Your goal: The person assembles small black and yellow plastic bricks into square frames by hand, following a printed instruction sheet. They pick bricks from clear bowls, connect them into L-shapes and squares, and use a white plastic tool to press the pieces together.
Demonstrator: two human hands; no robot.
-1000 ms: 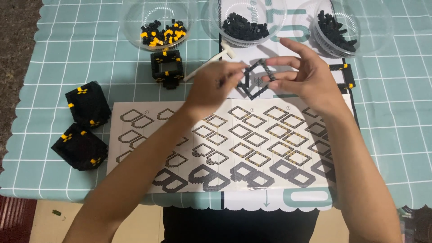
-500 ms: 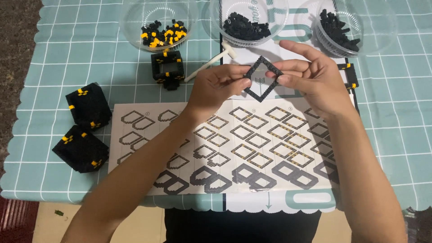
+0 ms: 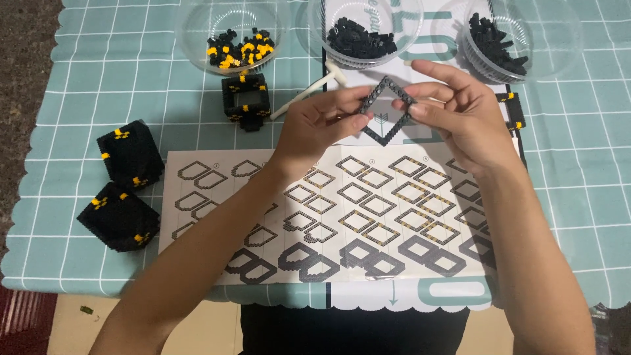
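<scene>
A teal checked tablecloth (image 3: 79, 79) covers the table and fills most of the frame. On it, across the lower middle, lies a wide white instruction sheet (image 3: 368, 217) printed with rows of diamond-shaped outlines, partly hidden by both forearms.

Along the top edge stand three clear plastic bowls. The left bowl (image 3: 197, 23), upper left of centre, holds a small heap of black and yellow bricks (image 3: 240, 49). The middle bowl (image 3: 407, 20), at top centre, holds a fuller heap of black bricks (image 3: 361, 39). The right bowl (image 3: 555, 33), in the upper right, holds black bricks (image 3: 494, 41) piled against its left side.

At the left of the frame two closed black cubes with yellow spots sit touching or nearly so, one (image 3: 130, 154) above the other (image 3: 118, 217). Just below the left bowl stands a smaller open-topped black cube (image 3: 246, 98), also dotted with yellow. A slim white T-shaped tool (image 3: 309, 92) lies slanted between that cube and the hands.

In the upper middle, the left hand (image 3: 315, 125) and right hand (image 3: 460, 115) meet on a thin square frame of black bricks (image 3: 388, 95), held corner-up like a diamond above the table. The left thumb and fingertips pinch its left corner; the right thumb and forefinger pinch its right corner, the other right fingers loosely curled above. Beneath it a second dark diamond shape (image 3: 386, 135) shows, possibly another frame lying flat, though it may be print on the paper.
</scene>
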